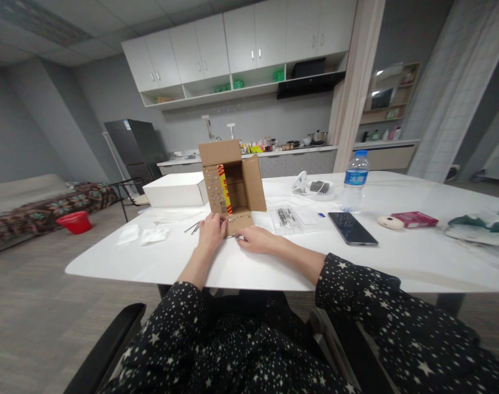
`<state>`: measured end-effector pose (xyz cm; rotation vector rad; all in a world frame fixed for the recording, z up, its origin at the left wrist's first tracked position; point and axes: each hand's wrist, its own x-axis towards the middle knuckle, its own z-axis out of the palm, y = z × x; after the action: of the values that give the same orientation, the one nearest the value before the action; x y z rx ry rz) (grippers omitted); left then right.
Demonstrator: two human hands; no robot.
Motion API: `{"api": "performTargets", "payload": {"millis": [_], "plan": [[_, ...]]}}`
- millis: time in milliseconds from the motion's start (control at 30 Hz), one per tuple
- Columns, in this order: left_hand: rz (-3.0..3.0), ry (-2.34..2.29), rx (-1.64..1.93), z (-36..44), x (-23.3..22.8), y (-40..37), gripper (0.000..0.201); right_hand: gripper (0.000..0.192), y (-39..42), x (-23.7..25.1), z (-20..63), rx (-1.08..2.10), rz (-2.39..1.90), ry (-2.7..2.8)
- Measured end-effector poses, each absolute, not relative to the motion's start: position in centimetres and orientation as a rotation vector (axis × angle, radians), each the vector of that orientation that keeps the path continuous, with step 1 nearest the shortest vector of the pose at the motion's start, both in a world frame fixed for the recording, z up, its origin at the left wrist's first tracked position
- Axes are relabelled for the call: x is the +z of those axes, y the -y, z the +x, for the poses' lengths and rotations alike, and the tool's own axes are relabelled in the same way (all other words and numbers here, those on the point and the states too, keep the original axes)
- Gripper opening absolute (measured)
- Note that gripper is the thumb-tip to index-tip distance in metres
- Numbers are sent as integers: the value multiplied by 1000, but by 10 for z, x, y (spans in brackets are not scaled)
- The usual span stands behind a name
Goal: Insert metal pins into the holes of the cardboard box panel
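Note:
An open cardboard box (255, 183) faces me on the white table (274, 268), its flaps spread. Small round metallic bits dot its left flap (212, 189) and its bottom flap (239, 221). My left hand (212, 230) grips the lower left corner of the box, fingers bent over the flap. At the front edge of the bottom flap, my right hand (253, 239) has its fingers closed in a pinch. Something thin and small shows by its fingertips, too small to name. Thin metal rods (192, 227) lie just left of my left hand.
A clear plastic case (286, 219) with small metal parts lies right of the box, then a phone (352, 229), a water bottle (355, 180) and a dark red box (416, 219). Behind on the left stands a white box (175, 189); white packets (154, 236) lie before it.

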<state>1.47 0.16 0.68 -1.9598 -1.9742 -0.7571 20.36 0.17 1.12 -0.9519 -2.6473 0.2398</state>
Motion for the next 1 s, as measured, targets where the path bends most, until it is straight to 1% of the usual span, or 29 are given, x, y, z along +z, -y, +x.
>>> {"api": "performTargets", "payload": {"millis": [200, 600, 700, 1000], "plan": [[-1965, 1975, -642, 19, 9, -1, 25, 33, -3, 10, 203, 234, -956, 2651], [-1964, 1963, -662, 22, 9, -1, 21, 32, -2, 11, 203, 213, -949, 2664], [-1975, 1954, -737, 21, 9, -2, 20, 32, -3, 10, 203, 211, -940, 2662], [-1965, 1832, -1110, 23, 17, 7, 17, 35, -3, 11, 203, 220, -953, 2663]]}}
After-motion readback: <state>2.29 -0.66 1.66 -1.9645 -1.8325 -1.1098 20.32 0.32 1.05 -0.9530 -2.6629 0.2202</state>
